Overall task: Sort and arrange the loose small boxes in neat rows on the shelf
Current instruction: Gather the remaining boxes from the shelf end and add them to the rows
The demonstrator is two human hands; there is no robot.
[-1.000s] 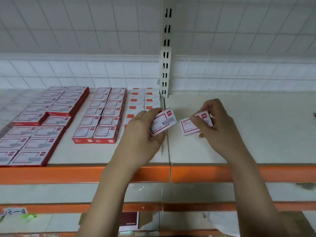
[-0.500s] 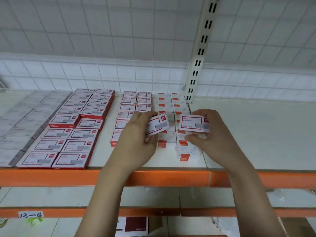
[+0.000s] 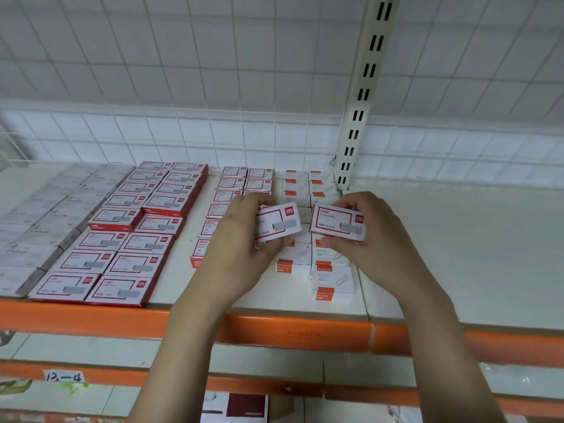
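My left hand (image 3: 241, 251) grips a small white box with a red border (image 3: 279, 221), tilted, above the shelf. My right hand (image 3: 378, 239) holds a matching red-and-white box (image 3: 338, 222) just to its right; the two boxes are close but apart. Below and behind them lie rows of small red-bordered boxes (image 3: 230, 186) and two columns of white boxes with orange labels (image 3: 331, 270). Larger red-and-white boxes (image 3: 137, 236) stand in two rows further left. All rest on the white shelf (image 3: 457, 254).
Grey boxes (image 3: 39, 224) fill the shelf's far left. An orange front beam (image 3: 293, 332) edges the shelf. A slotted white upright (image 3: 363, 96) rises at the back against white wire grid. A label reading 12-4 (image 3: 63, 377) sticks on the lower beam.
The view has shifted so the stacked rows lie more central. Both hands, each still holding its box, have come over the orange-labelled columns, and the right box has turned face up.
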